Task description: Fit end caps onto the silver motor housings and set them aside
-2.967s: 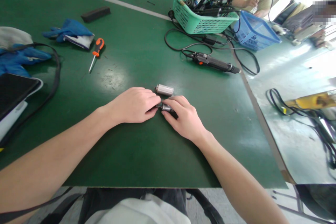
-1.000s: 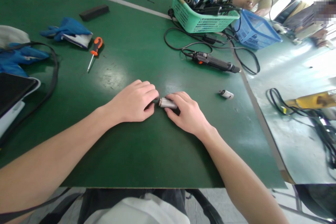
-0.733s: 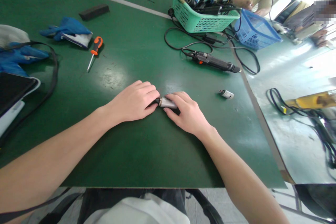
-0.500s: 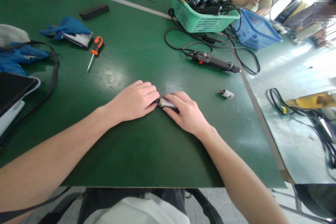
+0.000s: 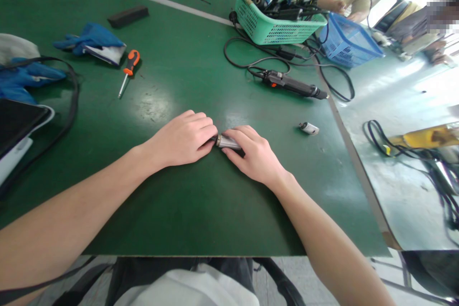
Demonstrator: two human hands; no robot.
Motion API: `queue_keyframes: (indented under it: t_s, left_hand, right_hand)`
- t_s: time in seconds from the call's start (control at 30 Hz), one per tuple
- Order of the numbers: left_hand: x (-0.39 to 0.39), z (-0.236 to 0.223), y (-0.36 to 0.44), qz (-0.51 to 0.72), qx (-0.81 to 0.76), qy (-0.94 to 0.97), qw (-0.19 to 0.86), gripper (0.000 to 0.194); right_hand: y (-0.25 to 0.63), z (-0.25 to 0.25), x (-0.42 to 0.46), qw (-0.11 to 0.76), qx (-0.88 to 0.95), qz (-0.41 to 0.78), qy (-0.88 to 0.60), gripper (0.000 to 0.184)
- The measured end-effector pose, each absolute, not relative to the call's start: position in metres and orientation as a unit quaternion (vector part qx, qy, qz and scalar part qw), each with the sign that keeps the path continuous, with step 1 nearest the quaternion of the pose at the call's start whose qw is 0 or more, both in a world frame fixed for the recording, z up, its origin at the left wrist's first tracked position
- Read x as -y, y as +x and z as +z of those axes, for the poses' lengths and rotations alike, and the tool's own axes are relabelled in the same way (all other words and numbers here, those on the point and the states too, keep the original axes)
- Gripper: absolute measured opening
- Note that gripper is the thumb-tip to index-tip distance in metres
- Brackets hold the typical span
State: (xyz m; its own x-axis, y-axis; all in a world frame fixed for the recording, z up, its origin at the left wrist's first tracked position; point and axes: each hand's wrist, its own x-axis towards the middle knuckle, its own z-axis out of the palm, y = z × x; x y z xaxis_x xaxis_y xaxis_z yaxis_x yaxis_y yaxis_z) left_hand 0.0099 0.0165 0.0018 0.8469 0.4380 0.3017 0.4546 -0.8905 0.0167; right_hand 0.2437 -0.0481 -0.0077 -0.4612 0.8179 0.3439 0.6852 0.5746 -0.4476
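On the green table, my right hand (image 5: 253, 153) is closed around a silver metal cylinder (image 5: 228, 142), its fingers on top and the thumb along the near side. My left hand (image 5: 191, 136) is closed over a dark end that adjoins the cylinder; the palm hides most of that piece, so its kind does not show. Both hands rest low on the tabletop, fingertips nearly meeting. To the right of them lies a short silver metal piece (image 5: 309, 128). Farther back is a black electric screwdriver (image 5: 292, 85) with a cord.
Left lie an orange-handled screwdriver (image 5: 129, 71), blue gloves (image 5: 95, 40), a dark block (image 5: 128, 16) and a black-screened device (image 5: 21, 122). A green basket (image 5: 276, 31) of cables and a blue basket (image 5: 349, 43) stand behind. A yellow tool (image 5: 426, 137) lies right. People sit beyond.
Almost nothing differs; both hands keep their hold on the cylinder and the dark piece. The view has shifted very slightly.
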Motion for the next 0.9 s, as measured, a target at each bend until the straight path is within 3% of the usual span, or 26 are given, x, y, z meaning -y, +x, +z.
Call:
queue_keyframes:
  t_s: [0.9]
  left_hand:
    - [-0.016, 0.0017, 0.01, -0.154, 0.239, -0.959, 0.021, 0.022]
  right_hand:
    - [0.2449, -0.0105, 0.0467, 0.279, 0.851, 0.111, -0.431, 0.027]
